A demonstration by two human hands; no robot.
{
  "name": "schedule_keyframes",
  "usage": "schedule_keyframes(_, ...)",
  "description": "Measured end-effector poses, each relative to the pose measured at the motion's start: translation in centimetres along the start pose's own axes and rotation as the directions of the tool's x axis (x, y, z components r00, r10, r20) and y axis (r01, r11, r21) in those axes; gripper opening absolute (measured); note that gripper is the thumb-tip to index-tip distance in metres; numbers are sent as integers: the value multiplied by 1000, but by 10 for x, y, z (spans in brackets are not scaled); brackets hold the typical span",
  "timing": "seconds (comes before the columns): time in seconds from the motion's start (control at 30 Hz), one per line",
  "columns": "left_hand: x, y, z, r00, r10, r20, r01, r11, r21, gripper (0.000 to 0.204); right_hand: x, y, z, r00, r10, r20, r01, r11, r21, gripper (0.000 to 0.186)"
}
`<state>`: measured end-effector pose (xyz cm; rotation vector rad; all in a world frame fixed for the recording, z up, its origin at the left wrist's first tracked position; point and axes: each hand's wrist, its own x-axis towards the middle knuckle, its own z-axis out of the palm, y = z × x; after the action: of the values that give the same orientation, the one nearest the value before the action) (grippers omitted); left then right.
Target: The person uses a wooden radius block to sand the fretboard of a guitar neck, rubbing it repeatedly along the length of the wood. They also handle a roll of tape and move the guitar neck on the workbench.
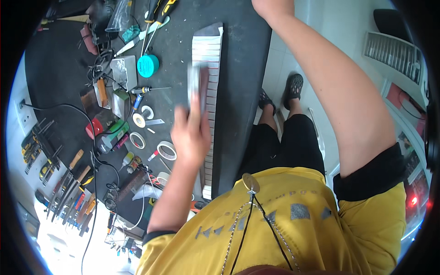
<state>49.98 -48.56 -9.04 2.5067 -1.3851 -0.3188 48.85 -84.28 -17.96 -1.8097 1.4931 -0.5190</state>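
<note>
A long narrow board (212,91) lies lengthwise on the dark bench. White strips with thin, evenly spaced cross lines cover it, like a taped guitar fretboard, and its far end is dark. My left hand (191,135) is closed on a short straight block (197,85), silver and brown, that motion smears. The block lies along the left part of the board, with my index finger stretched over it; its exact kind is unclear. Up at the top edge, beyond the bench's right side, my right hand (275,6) is mostly cut off, its fingers out of sight.
On the bench (240,82) to the left are a teal round tub (148,66), tape rolls (166,150), a wire spool (139,120), screwdrivers (149,90) and tangled cables. Files and other hand tools (73,192) hang at the far left. A black cable (94,133) crosses there.
</note>
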Motion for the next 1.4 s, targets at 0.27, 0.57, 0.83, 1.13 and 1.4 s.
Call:
schedule_keyframes(0.27, 178, 19, 5, 967, 143, -212, -102, 976, 191, 59, -1, -7, 17, 994, -80, -77, 81, 997, 4, 74)
schedule_keyframes(0.57, -3, 12, 2, 1000, 18, -23, -17, 1000, 20, 73, 1, -4, -8, 999, 0, -34, 2, 999, 43, 76)
schedule_keyframes(0.83, 110, 31, 8, 995, 11, -95, 5, 987, 158, 70, 5, -6, 6, 998, -56, -27, 58, 996, 64, 75)
schedule_keyframes(1.13, 127, 34, 4, 988, 54, -143, -34, 990, 139, 62, -2, -16, 6, 1000, 1, 26, -1, 999, 36, 73)
schedule_keyframes(1.4, -24, 26, 6, 996, -67, 56, 65, 998, 20, 69, 3, -3, -1, 999, 23, 44, -24, 999, 31, 78)
